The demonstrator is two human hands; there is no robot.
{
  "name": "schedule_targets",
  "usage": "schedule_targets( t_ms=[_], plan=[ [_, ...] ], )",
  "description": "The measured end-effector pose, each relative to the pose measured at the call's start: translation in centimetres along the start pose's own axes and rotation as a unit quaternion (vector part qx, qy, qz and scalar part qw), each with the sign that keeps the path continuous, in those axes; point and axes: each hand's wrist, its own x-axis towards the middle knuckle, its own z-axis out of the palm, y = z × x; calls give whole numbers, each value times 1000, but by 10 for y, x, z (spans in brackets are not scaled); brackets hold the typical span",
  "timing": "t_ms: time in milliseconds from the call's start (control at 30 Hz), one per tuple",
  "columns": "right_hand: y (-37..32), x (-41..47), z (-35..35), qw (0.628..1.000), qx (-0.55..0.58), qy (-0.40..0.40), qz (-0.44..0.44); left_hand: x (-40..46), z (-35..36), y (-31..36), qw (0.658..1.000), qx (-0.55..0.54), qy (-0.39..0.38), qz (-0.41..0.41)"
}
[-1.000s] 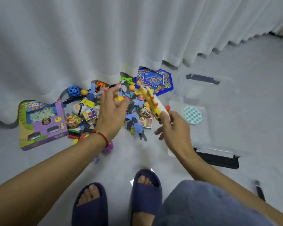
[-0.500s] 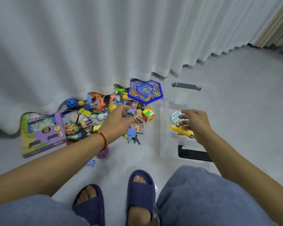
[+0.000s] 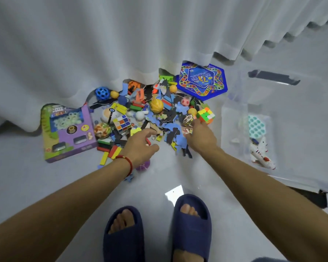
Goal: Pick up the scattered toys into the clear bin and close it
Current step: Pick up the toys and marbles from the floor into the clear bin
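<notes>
The clear bin [image 3: 235,118] stands open just right of the toy pile [image 3: 150,114] and holds only a teal bubble pad [image 3: 256,126] and a white plastic plane [image 3: 261,154]; most of the job remains. Foam shapes, hard cubes and rubbery balls litter the floor. The left hand [image 3: 140,146] hovers at the pile's near edge, fingers spread, holding nothing. The right hand [image 3: 202,136] reaches the pile's right edge beside the bright cube [image 3: 205,115]; I cannot tell whether its fingers grip anything.

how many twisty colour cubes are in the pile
2: a white-edged colour cube beside the purple toy box, and a neon stickerless cube just beyond the right hand. Others may be buried.
</notes>
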Motion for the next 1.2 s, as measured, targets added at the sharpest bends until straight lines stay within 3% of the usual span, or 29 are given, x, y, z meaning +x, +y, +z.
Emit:
schedule_targets(
  t_ms=[100, 167, 267, 300, 367, 467, 600, 700, 767, 867, 1000, 1067, 1200],
  plan=[
    [-4, 39, 21, 997, -47, 43, -36, 20, 3, -15, 999, 31, -12, 1],
    [-5, 61, 32, 992, -91, 50, -64, 32, 5, -27, 991, 129, -46, 4],
    [1, 80, 45, 987, -133, 48, -72, 39, 13, -47, 908, 395, -141, -9],
    [2, 82, 47, 986, -138, 57, -77, 38, 17, -53, 888, 431, -162, -10],
    [5, 83, 46, 979, -162, 79, -98, 35, 24, -64, 882, 440, -168, 4],
    [1, 73, 36, 975, -143, 114, -123, 32, 30, -72, 903, 398, -162, 3],
    [-19, 23, 2, 976, 119, 170, -65, 26, 24, -46, 942, 316, -116, -20],
    [-27, -37, -51, 960, 214, 175, -54, 18, 12, 16, 993, 84, -73, -40],
    [-16, -68, -93, 945, 259, 190, -53, 12, 6, 77, 991, -81, -100, -44],
    [38, -89, -143, 912, 348, 212, 40, -3, 14, 160, 973, -187, -138, -16],
    [118, -114, -194, 936, 255, 110, 215, -27, 51, 224, 967, -189, -169, 4],
    [137, -129, -206, 942, 219, 63, 245, -36, 64, 240, 966, -172, -192, -10],
    [145, -147, -210, 942, 229, 110, 218, -41, 55, 245, 976, -146, -158, 22]
  ],
)
